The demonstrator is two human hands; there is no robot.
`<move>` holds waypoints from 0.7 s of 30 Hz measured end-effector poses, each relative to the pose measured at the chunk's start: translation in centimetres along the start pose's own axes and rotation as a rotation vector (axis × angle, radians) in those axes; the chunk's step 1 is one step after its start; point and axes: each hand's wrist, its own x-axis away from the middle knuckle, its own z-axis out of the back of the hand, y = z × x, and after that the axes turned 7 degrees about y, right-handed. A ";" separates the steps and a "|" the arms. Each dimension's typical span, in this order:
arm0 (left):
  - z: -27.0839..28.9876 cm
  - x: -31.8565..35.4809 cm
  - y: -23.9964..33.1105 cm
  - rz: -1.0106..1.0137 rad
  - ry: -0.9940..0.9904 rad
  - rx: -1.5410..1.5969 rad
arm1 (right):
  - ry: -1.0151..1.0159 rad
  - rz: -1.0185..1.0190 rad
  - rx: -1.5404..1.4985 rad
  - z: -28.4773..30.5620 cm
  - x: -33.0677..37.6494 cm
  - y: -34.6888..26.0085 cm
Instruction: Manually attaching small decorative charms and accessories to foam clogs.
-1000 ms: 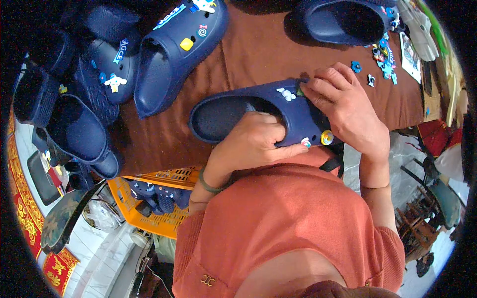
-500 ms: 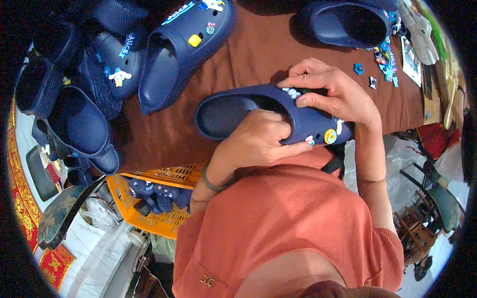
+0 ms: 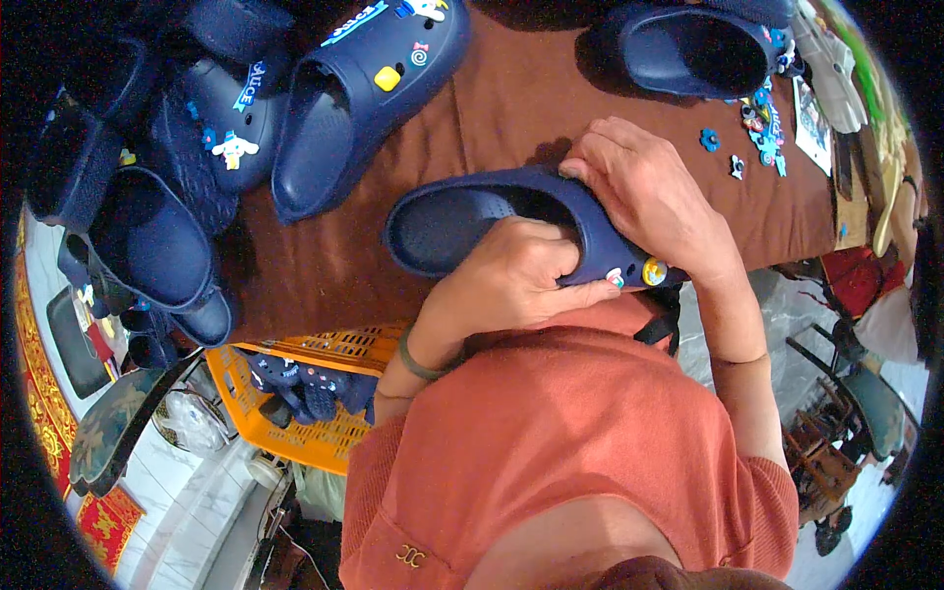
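Note:
A navy foam clog [image 3: 433,234] lies on the brown cloth in front of me, its heel to the left. My left hand [image 3: 506,270] grips it, fingers inside the opening and thumb outside near a small pink, white and teal charm [image 3: 616,278]. My right hand [image 3: 649,202] is closed over the upper, fingertips at its far edge. It hides most of the toe and whatever lies beneath the palm. Below that hand, a round yellow charm [image 3: 654,271] shows on the clog's near side.
Decorated navy clogs [image 3: 324,128] crowd the left of the cloth [image 3: 511,98]. Another clog [image 3: 693,54] sits at the far right, near loose charms [image 3: 762,128] and a blue flower charm [image 3: 709,139]. An orange basket [image 3: 241,393] below the table edge holds more clogs.
My right hand has gone from pinching a pale bluish-white charm to lying over the clog's upper, covering that spot. My left hand keeps its grip, and the clog has barely moved.

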 end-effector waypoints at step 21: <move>0.0 0.1 0.0 -0.055 -0.018 -0.061 | 0.043 -0.135 -0.265 0.6 1.0 1.7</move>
